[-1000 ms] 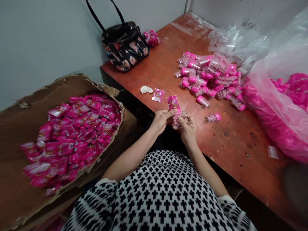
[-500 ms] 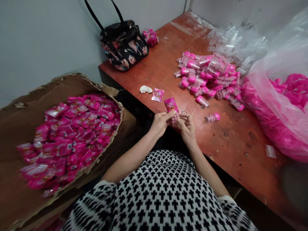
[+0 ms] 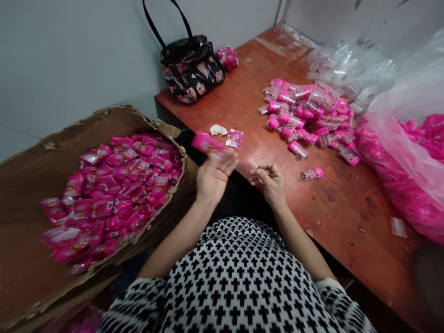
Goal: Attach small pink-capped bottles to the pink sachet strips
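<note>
My left hand [image 3: 213, 178] is turned palm up over the table's near edge, its fingers stretched out and a little blurred. Just beyond those fingertips is a pink packet [image 3: 208, 143], smeared by motion and seemingly loose from the hand. My right hand [image 3: 269, 181] is closed in a pinch above the table edge; what its fingertips hold, if anything, is too small to make out. A flat pink sachet [image 3: 235, 138] and a crumpled white scrap [image 3: 218, 130] lie on the table past my hands. One small bottle of pink beads [image 3: 312, 173] rests right of my right hand.
A torn cardboard box [image 3: 183, 159] full of pink packets [image 3: 111, 185] stands at left. On the red-brown table [image 3: 333, 212] are a heap of bead-filled bottles [image 3: 308, 111], clear empty bottles [image 3: 350, 69], a plastic bag of pink caps [image 3: 391, 171] and a floral handbag [image 3: 190, 69].
My hands have parted. My left hand has moved left and opened, and the pink packet has gone left with it, towards the box. The right hand stays near its place. The view has shifted slightly.
</note>
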Available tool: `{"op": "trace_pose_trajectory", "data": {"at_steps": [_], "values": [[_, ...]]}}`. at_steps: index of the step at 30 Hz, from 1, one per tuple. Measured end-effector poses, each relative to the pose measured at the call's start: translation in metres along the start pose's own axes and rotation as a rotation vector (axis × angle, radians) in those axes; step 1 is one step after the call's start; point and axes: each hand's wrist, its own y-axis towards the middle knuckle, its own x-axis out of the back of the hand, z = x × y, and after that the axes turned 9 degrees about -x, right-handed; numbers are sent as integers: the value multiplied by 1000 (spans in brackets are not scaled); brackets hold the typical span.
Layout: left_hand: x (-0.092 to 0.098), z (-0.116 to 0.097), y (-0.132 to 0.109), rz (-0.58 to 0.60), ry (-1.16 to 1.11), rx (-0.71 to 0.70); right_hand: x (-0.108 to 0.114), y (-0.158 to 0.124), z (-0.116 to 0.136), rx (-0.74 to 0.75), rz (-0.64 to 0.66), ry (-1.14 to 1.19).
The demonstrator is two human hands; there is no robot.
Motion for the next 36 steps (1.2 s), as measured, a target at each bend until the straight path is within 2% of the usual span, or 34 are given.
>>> {"op": "trace_pose_trajectory", "data": {"at_steps": [2,4,6,9,10,12,14,17,19,22,26,29,36], "values": [[15,-15,12,-125,51,-180,4,0,1,13,-22,-25],[26,-17,26,-178,151,-258,8,1,0,13,-41,-41],[30,-6,44,-129,363,-308,10,1,0,2,-49,-54],[27,17,75,64,894,-479,10,-1,-1,-17,-46,-93],[25,23,87,91,1071,-535,10,-2,-1,-23,-44,-109],[23,32,111,67,1359,-585,10,-4,-1,-38,-42,-139],[26,37,133,29,1512,-557,11,-6,0,-55,-48,-159],[34,40,156,34,1508,-525,14,-7,0,-74,-62,-162],[38,40,161,31,1451,-535,15,-7,-1,-76,-66,-160],[39,38,151,65,1402,-593,16,-5,-3,-77,-70,-165],[34,44,126,272,1399,-718,17,-4,-2,-85,-62,-177],[32,56,117,373,1381,-707,15,-1,3,-52,-41,-184],[33,72,121,272,1282,-722,2,26,16,61,38,-227]]}}
